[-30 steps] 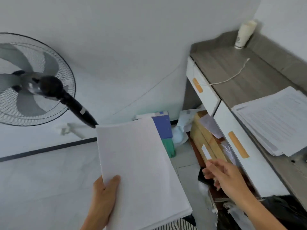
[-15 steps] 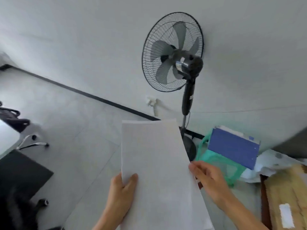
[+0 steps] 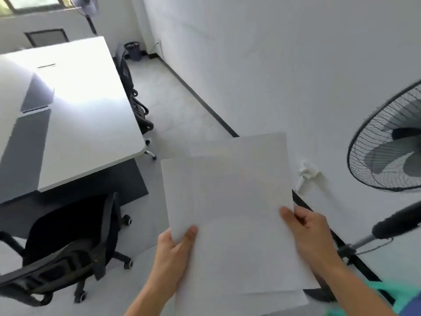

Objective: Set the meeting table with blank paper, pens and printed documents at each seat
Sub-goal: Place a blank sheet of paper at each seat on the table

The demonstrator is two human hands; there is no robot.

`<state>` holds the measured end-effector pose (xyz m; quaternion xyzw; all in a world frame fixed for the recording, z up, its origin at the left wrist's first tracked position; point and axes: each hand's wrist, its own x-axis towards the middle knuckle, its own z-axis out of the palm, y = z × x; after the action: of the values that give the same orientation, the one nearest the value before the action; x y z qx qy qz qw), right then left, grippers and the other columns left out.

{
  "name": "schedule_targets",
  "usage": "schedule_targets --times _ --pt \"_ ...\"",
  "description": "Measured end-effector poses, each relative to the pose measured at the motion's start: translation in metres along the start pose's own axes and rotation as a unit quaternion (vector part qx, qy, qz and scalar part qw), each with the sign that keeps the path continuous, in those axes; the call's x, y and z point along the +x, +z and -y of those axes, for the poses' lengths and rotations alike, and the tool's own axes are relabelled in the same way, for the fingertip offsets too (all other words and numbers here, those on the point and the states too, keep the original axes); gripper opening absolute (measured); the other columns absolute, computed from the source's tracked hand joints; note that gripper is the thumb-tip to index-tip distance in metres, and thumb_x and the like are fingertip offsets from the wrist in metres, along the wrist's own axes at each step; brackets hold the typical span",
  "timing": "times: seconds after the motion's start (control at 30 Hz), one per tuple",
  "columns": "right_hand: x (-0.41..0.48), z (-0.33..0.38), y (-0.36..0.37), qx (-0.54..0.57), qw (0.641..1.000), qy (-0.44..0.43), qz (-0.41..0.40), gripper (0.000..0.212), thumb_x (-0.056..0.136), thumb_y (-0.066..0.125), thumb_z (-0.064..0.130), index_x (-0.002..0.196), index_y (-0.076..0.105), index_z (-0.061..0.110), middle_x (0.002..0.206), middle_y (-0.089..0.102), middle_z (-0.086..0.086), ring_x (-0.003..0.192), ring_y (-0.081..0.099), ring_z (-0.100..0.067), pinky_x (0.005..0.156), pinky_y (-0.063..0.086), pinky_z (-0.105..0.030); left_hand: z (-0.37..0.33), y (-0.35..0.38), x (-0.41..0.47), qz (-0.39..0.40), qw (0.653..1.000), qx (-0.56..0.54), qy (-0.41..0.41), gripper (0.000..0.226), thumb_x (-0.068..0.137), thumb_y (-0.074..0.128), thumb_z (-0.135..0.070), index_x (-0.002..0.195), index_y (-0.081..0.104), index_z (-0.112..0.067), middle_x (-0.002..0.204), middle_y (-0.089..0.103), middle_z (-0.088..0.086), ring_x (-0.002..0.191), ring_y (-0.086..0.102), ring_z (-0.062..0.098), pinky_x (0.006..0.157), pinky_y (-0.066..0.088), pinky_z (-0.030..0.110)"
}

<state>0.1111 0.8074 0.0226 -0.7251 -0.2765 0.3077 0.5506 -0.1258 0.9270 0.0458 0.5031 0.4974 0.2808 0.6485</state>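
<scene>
A stack of blank white paper [image 3: 232, 215] is held in front of me, its top sheets fanned slightly apart. My left hand [image 3: 174, 254] grips the stack's left edge with the thumb on top. My right hand [image 3: 312, 233] holds the right edge, thumb pressed onto the top sheet. The white meeting table [image 3: 88, 124] stretches away at the left, apart from the paper. A dark laptop [image 3: 36, 96] lies on it. No pens or printed documents are in view.
A black office chair [image 3: 68, 247] stands at the table's near end, and more chairs [image 3: 136, 103] line its right side. A standing fan [image 3: 391, 147] is close on the right by the wall. A dark bin [image 3: 133, 51] sits in the far corner.
My view has swung left from the desk and fan toward the meeting table. My right hand, free one second ago, now holds the paper's right edge.
</scene>
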Motion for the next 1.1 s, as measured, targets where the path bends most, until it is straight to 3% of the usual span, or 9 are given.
schedule_targets --times 0.1,0.2,0.4,0.57,0.73,0.87,1.0,1.1 --pt "0.077 0.012 0.005 -0.033 0.999 -0.018 -0.021 0.049 0.095 0.059 0.029 0.071 0.048 -0.012 0.058 0.045 -0.023 0.055 0.042 -0.020 0.052 0.036 -0.030 -0.014 -0.006 0.038 -0.069 0.998 -0.007 -0.006 0.015 0.092 0.060 -0.016 0.089 0.070 -0.006 0.082 0.077 0.007 0.073 0.074 0.024 0.056 0.058 0.029" --pt "0.153 0.027 0.012 -0.074 0.996 -0.044 -0.031 0.046 0.096 0.058 0.024 0.061 0.037 0.003 0.057 0.034 -0.007 0.054 0.032 -0.017 0.046 0.026 -0.025 -0.024 -0.021 0.078 -0.146 0.989 -0.003 -0.008 0.011 0.089 0.064 -0.016 0.088 0.071 -0.008 0.081 0.077 0.006 0.070 0.074 0.021 0.057 0.056 0.030" --pt "0.273 0.037 0.053 -0.125 0.990 -0.054 0.026 0.045 0.097 0.058 0.021 0.060 0.033 0.013 0.055 0.028 -0.004 0.053 0.027 -0.017 0.044 0.020 -0.025 -0.022 -0.057 0.126 -0.322 0.945 -0.030 -0.050 0.005 0.088 0.066 -0.010 0.091 0.069 -0.010 0.080 0.075 0.003 0.071 0.068 0.021 0.066 0.051 0.031" --pt "0.341 0.028 0.112 -0.134 0.986 -0.024 0.094 0.045 0.097 0.057 0.021 0.065 0.041 -0.008 0.057 0.036 -0.008 0.052 0.033 -0.017 0.042 0.026 -0.022 -0.020 -0.091 0.167 -0.417 0.903 -0.033 -0.099 0.024 0.087 0.067 -0.011 0.110 0.063 -0.008 0.105 0.065 0.011 0.097 0.060 0.026 0.090 0.042 0.037" --pt "0.391 0.028 0.185 -0.138 0.980 0.002 0.145 0.044 0.097 0.057 0.024 0.066 0.043 -0.005 0.058 0.039 -0.018 0.055 0.040 -0.021 0.053 0.033 -0.030 -0.024 -0.135 0.223 -0.458 0.878 -0.043 -0.131 0.036 0.083 0.072 -0.008 0.116 0.063 0.004 0.116 0.065 0.018 0.111 0.059 0.035 0.100 0.040 0.043" --pt "0.436 0.056 0.254 -0.163 0.968 -0.006 0.191 0.051 0.096 0.058 0.029 0.071 0.041 -0.012 0.059 0.039 -0.010 0.054 0.037 -0.020 0.054 0.031 -0.033 -0.050 -0.186 0.279 -0.479 0.867 -0.085 -0.110 0.028 0.084 0.069 0.000 0.108 0.064 0.012 0.098 0.063 0.020 0.102 0.062 0.036 0.090 0.042 0.036" --pt "0.478 0.097 0.323 -0.169 0.956 -0.023 0.240 0.043 0.096 0.057 0.026 0.068 0.049 -0.006 0.051 0.042 0.000 0.044 0.040 -0.009 0.045 0.033 -0.026 -0.082 -0.226 0.319 -0.489 0.863 -0.100 -0.082 0.014 0.085 0.067 -0.003 0.099 0.065 0.000 0.093 0.067 0.016 0.089 0.063 0.029 0.090 0.047 0.040" --pt "0.506 0.115 0.377 -0.192 0.940 -0.039 0.279 0.041 0.096 0.058 0.026 0.064 0.049 0.002 0.049 0.041 0.004 0.042 0.038 -0.009 0.046 0.032 -0.027 -0.094 -0.248 0.341 -0.510 0.848 -0.127 -0.073 0.014 0.086 0.067 -0.006 0.100 0.065 -0.003 0.087 0.068 0.010 0.086 0.065 0.030 0.089 0.050 0.043"
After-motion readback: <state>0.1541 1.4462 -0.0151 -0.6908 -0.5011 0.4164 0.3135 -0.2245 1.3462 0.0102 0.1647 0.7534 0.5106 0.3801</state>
